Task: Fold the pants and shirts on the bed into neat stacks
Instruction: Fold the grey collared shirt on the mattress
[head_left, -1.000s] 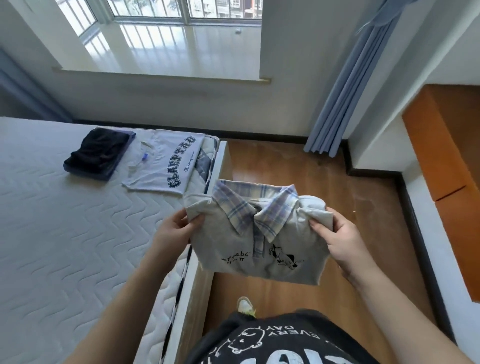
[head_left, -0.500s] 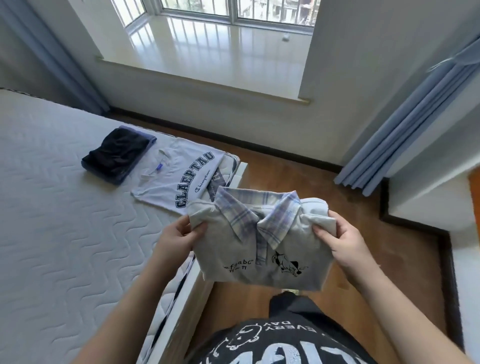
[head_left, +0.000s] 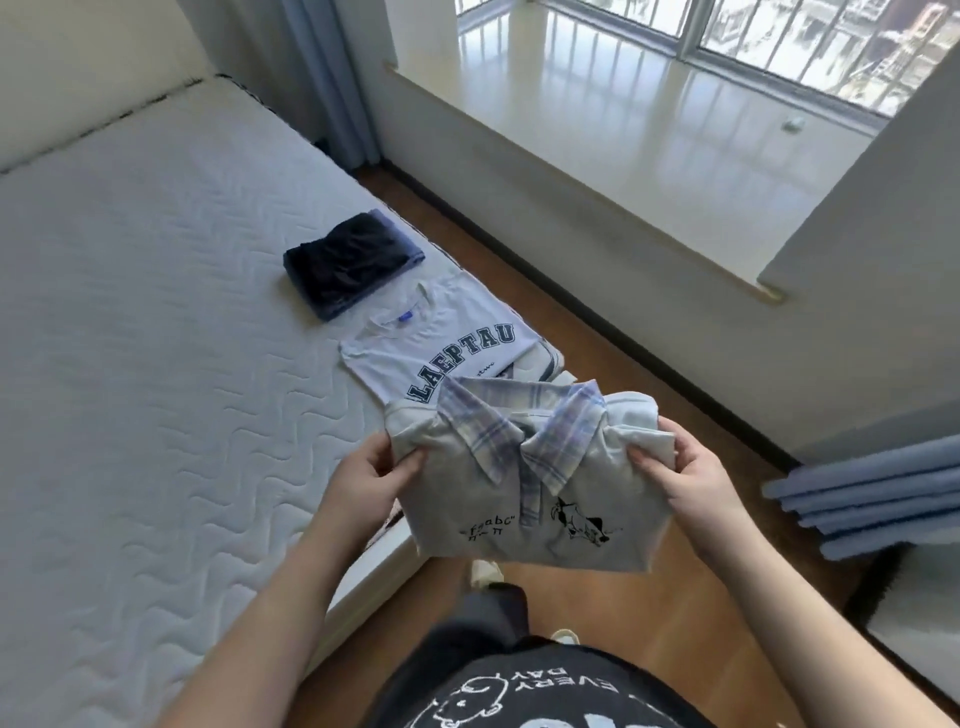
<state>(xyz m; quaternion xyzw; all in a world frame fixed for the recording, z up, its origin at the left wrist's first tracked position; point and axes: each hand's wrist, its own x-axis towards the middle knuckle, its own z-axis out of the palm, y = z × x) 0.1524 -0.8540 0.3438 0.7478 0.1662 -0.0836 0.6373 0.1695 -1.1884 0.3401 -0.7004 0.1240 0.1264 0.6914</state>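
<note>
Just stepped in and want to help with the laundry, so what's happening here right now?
A person standing beside the bed holds a folded grey shirt with a plaid collar in the air, the left hand gripping one side and the right hand the other. On the mattress near its edge lie a folded white T-shirt with dark lettering and, just beyond it, a folded dark garment. The held shirt has not yet been set down.

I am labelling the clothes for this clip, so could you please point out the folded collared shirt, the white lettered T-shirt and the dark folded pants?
Collared shirt (head_left: 524, 514), head view, grey front below the plaid collar.
White lettered T-shirt (head_left: 441, 338), head view, chest above the lettering.
Dark folded pants (head_left: 348, 260), head view, top surface.
</note>
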